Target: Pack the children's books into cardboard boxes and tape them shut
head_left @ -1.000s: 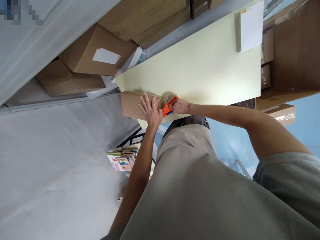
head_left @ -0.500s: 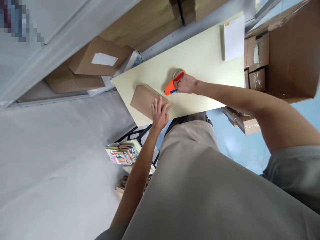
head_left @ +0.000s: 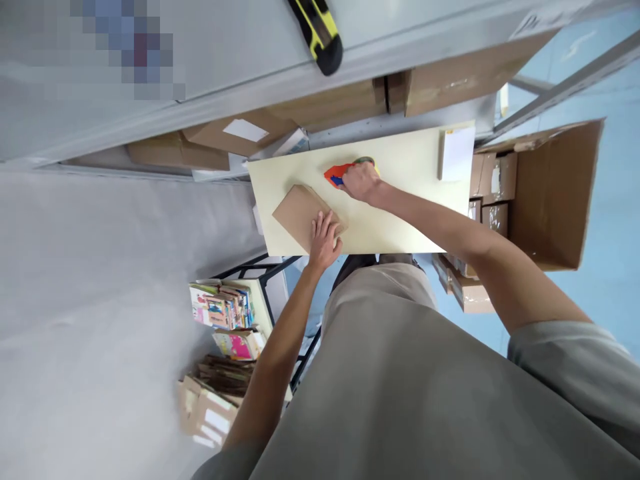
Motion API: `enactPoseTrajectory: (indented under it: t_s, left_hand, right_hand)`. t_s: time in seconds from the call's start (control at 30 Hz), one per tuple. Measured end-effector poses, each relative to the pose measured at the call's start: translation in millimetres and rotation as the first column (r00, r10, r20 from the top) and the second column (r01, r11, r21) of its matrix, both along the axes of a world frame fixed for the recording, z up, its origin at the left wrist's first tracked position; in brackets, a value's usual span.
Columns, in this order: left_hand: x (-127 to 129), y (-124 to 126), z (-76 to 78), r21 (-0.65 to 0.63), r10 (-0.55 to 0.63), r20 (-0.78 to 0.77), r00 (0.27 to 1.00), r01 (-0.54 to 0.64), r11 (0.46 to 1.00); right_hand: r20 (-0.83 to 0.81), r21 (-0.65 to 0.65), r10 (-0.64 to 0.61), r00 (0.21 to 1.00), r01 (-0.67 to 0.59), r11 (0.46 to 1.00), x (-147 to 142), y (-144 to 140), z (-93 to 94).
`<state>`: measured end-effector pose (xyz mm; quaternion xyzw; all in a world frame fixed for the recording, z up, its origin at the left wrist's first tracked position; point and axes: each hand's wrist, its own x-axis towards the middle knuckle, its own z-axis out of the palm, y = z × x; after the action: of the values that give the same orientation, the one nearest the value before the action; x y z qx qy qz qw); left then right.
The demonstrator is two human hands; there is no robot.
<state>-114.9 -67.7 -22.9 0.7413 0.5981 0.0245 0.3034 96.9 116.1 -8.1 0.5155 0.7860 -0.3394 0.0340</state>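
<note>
A closed brown cardboard box (head_left: pixel 296 213) lies slanted on the cream tabletop (head_left: pixel 410 213), near its left end. My left hand (head_left: pixel 325 241) rests on the box's right end, fingers stretched over the top and the thumb by the edge. Just beyond the box, my right hand (head_left: pixel 361 181) is wrapped round an orange tape dispenser (head_left: pixel 338 171) with a blue part. Its tape roll shows partly behind my knuckles. The dispenser's front end points left and sits apart from the box; my fingers hide much of its grip.
A white box (head_left: pixel 457 155) lies at the table's right end. Beyond it stands a large open carton (head_left: pixel 553 200) with smaller boxes inside. A yellow-black box cutter (head_left: pixel 320 37) lies on the grey shelf (head_left: pixel 240 60) above more cartons. Books (head_left: pixel 225 305) are stacked at lower left.
The view has shifted, bringing the box cutter into sight. My right hand has moved toward the table's far edge and turned the dispenser more level. My left hand stays on the box.
</note>
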Motion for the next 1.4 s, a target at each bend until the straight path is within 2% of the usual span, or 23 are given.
enactPoseTrajectory:
  t_s: [0.07,0.13,0.2,0.27,0.3,0.37,0.43,0.5,0.57,0.63,0.7,0.77,0.83,0.93,1.0,1.03,1.1,1.17,1.2,1.27,1.33,1.4]
  left_hand:
    - [13,4,9.6,0.094,0.096,0.069,0.993,-0.102,0.99]
    - [28,13,24.4,0.25,0.147,0.146,0.978,-0.181,0.951]
    - [42,30,44.2,0.451,0.189,0.214,0.958,-0.268,0.851]
    - [50,57,69.6,0.602,0.208,0.297,0.932,-0.352,0.717]
    - [52,75,84.5,0.644,0.215,0.341,0.915,-0.394,0.656]
    - [51,115,117.5,0.671,0.221,0.421,0.88,-0.466,0.577]
    - [46,158,152.6,0.667,0.208,0.468,0.859,-0.497,0.555]
    - [41,197,185.1,0.681,0.166,0.459,0.873,-0.465,0.565]
    - [37,224,210.5,0.7,0.126,0.417,0.9,-0.406,0.588]
    - [35,236,225.2,0.706,0.103,0.384,0.918,-0.363,0.608]
    - [34,233,228.2,0.696,0.1,0.365,0.926,-0.342,0.631]
    - [32,219,219.9,0.668,0.115,0.347,0.931,-0.331,0.666]
    - [28,197,200.5,0.622,0.148,0.325,0.934,-0.329,0.711]
    - [15,154,151.3,0.522,0.232,0.293,0.927,-0.359,0.773]
    - [2,117,110.2,0.42,0.294,0.252,0.922,-0.378,0.825]
    - [-4,96,89.9,0.354,0.32,0.222,0.921,-0.382,0.853]
    - [-16,54,54.6,0.207,0.353,0.138,0.925,-0.375,0.903]
    - [-26,15,30.0,0.086,0.345,0.053,0.937,-0.349,0.933]
    - [-30,0,21.7,0.047,0.328,0.023,0.944,-0.329,0.943]
    - [-33,-19,11.4,0.007,0.286,-0.013,0.958,-0.286,0.958]
    - [-31,-27,6.7,-0.012,0.258,-0.024,0.966,-0.258,0.966]
    - [-27,-27,5.4,-0.028,0.252,-0.024,0.967,-0.253,0.967]
  right_hand:
    - [0.024,0.007,-0.006,1.0,0.006,1.0,14,-1,36.1]
    - [0.04,-0.055,-0.011,0.999,0.014,0.998,25,-9,76.4]
    - [0.034,-0.08,-0.05,0.998,0.053,0.995,28,-20,117.1]
    - [-0.029,-0.055,-0.055,0.998,0.054,0.997,23,-25,157.2]
    - [-0.058,-0.017,-0.049,0.997,0.048,0.999,19,-23,177.0]
    - [-0.106,0.103,-0.04,0.994,0.051,0.993,7,-11,214.8]
    - [-0.119,0.237,-0.062,0.991,0.089,0.967,-8,13,247.6]
    - [-0.111,0.35,-0.115,0.987,0.147,0.925,-24,44,271.5]
    - [-0.09,0.424,-0.163,0.983,0.186,0.887,-40,77,283.9]
    - [-0.054,0.452,-0.172,0.984,0.177,0.874,-55,106,284.9]
    - [-0.013,0.446,-0.172,0.985,0.16,0.881,-68,127,277.6]
    - [-0.013,0.445,-0.183,0.983,0.169,0.879,-77,138,266.9]
    - [-0.068,0.474,-0.201,0.977,0.209,0.856,-80,137,255.8]
    - [-0.173,0.558,-0.174,0.97,0.242,0.794,-76,112,232.7]
    - [-0.236,0.582,-0.117,0.965,0.237,0.778,-65,80,203.2]
    - [-0.268,0.566,-0.094,0.959,0.236,0.79,-59,59,182.5]
    - [-0.324,0.458,-0.096,0.941,0.245,0.854,-43,12,130.8]
    - [-0.331,0.269,-0.16,0.93,0.255,0.929,-28,-41,73.1]
    - [-0.311,0.159,-0.203,0.929,0.261,0.952,-22,-69,46.0]
    - [-0.241,-0.059,-0.279,0.929,0.273,0.96,-13,-120,1.8]
    - [-0.178,-0.229,-0.317,0.931,0.274,0.934,-8,-159,-25.6]
    - [-0.165,-0.325,-0.324,0.931,0.259,0.91,-9,-182,-38.6]
